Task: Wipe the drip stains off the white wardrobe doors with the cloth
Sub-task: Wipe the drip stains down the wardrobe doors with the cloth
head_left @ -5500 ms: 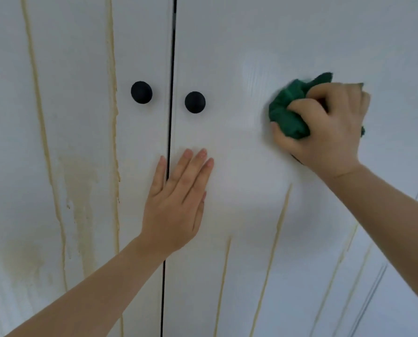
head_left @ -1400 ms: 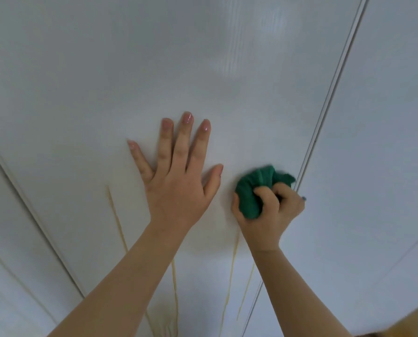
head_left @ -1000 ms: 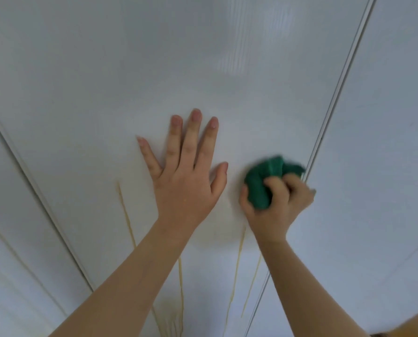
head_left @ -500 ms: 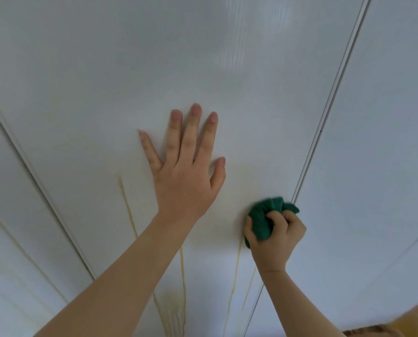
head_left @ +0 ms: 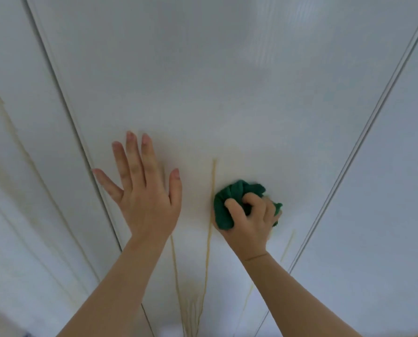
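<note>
Cloth point(head_left: 227, 207), dark green and bunched into a wad, is pressed against the middle door point(head_left: 203, 81) of the white wardrobe, in its lower half, nearer its right edge than its left. The right hand point(head_left: 250, 223) grips it, fingers and thumb curled round the wad. Just beside the cloth's left side a long yellow drip stain point(head_left: 213, 176) runs down toward the door's bottom edge. A second streak point(head_left: 175, 263) comes out from under the left wrist and nears it low down, and a short faint streak point(head_left: 288, 244) lies close to the right edge, below the cloth. The left hand point(head_left: 144, 198) lies flat on the same door, fingers straight and spread, little finger near the left edge, holding nothing. The hands are apart, with the long stain between them. Pale yellow streaks point(head_left: 7, 122) also mark the left door point(head_left: 32, 239). A right door point(head_left: 393, 190) stands past the other seam.
</note>
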